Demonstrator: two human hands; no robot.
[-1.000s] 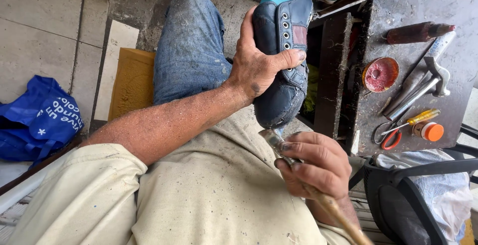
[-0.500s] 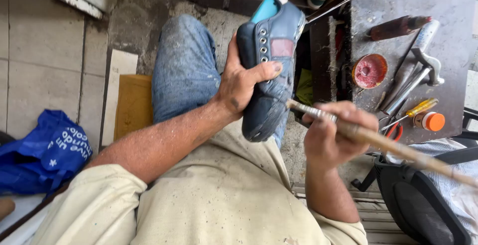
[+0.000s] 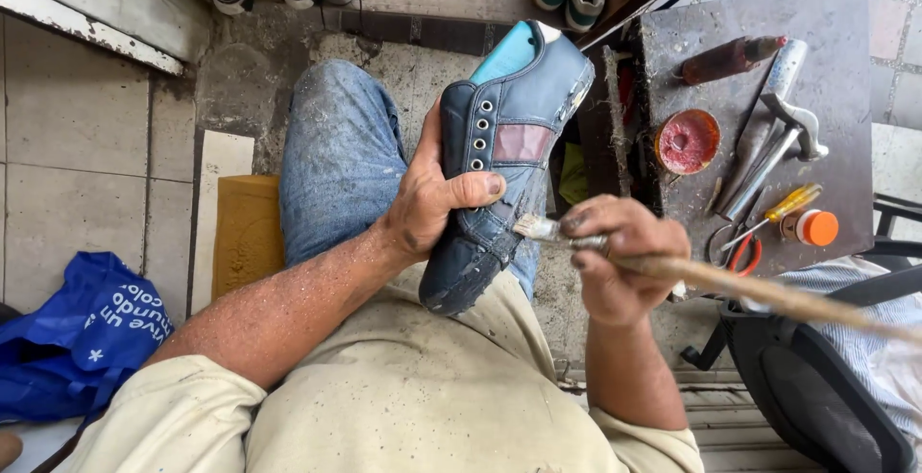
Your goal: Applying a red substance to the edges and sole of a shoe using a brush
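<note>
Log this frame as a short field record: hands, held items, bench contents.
left hand: grips blue shoe, thumb across its side
right hand: holds brush, bristles at shoe's side
shoe: toe end toward the person
bench: red tin, hammer, scissors, brown bottle, orange cap
floor: blue bag

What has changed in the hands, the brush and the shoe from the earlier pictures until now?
The right hand came up from the lap to the side of the shoe, and the brush it holds now points its bristles at the shoe's side. The left hand kept its grip on the shoe. The tools on the dark bench stayed in place.
</note>
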